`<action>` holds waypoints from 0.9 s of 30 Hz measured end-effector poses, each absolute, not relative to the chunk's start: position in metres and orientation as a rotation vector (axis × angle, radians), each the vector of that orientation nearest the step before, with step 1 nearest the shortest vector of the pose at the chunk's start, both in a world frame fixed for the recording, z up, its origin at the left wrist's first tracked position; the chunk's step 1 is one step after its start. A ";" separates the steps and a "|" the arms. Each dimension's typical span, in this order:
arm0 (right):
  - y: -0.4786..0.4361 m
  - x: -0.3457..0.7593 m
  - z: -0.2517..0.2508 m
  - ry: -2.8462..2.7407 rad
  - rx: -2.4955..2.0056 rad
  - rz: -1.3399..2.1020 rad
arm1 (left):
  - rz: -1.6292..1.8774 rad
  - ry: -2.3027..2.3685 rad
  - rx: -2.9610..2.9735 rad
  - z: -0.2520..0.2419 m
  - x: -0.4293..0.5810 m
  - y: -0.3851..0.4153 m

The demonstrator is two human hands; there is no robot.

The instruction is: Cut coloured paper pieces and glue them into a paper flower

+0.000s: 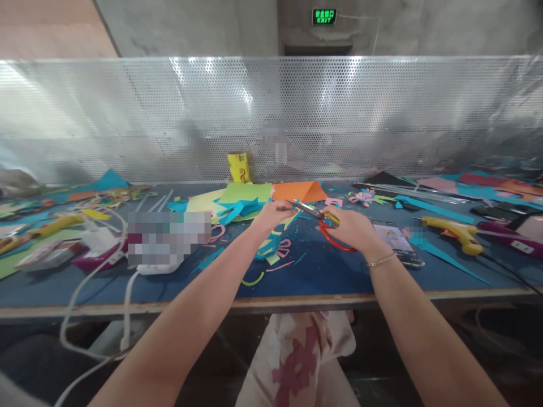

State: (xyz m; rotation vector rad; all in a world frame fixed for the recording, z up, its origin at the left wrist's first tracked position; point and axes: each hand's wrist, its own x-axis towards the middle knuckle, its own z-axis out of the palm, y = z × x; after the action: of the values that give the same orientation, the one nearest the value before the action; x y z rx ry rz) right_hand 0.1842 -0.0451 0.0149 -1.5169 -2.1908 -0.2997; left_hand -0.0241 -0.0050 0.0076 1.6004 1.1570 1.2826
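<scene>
My right hand [350, 226] is closed round the red and yellow handles of a pair of scissors [314, 212], whose blades point left. The fingers of my left hand [275, 215] are pinched together by the blade tips. A small piece of blue paper [297, 202] shows at these fingertips, against the blades; its full shape is hidden. Beneath my hands lie blue, pink and green paper scraps [268, 247]. Behind them are a green sheet [248, 192] and an orange sheet [297, 191] of paper.
A phone [399, 243] with a lit screen lies beside my right wrist. Farther right is a yellow glue gun [460, 232] with a black cord. A white power strip [159, 265] and cables sit at left. A perforated metal panel [271, 113] borders the table's back; a yellow packet [238, 168] stands against it.
</scene>
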 end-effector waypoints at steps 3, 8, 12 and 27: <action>-0.044 0.185 0.014 -2.164 -1.521 -0.335 | 1.283 1.219 1.582 0.008 -0.024 -0.006; -0.044 0.184 0.015 -2.151 -1.544 -0.327 | 1.248 1.249 1.608 0.006 -0.026 -0.002; -0.041 0.186 0.015 -2.095 -1.603 -0.300 | 1.254 1.186 1.612 0.002 -0.027 0.001; -0.030 0.168 -0.004 -1.995 -1.431 -0.194 | 1.118 1.128 1.704 0.007 -0.015 -0.015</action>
State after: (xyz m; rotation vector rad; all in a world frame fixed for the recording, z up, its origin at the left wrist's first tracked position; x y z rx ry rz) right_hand 0.1682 -0.0301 -0.0037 -1.4306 -1.9951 -0.1936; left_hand -0.0154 -0.0146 0.0069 1.7039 1.1284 1.1183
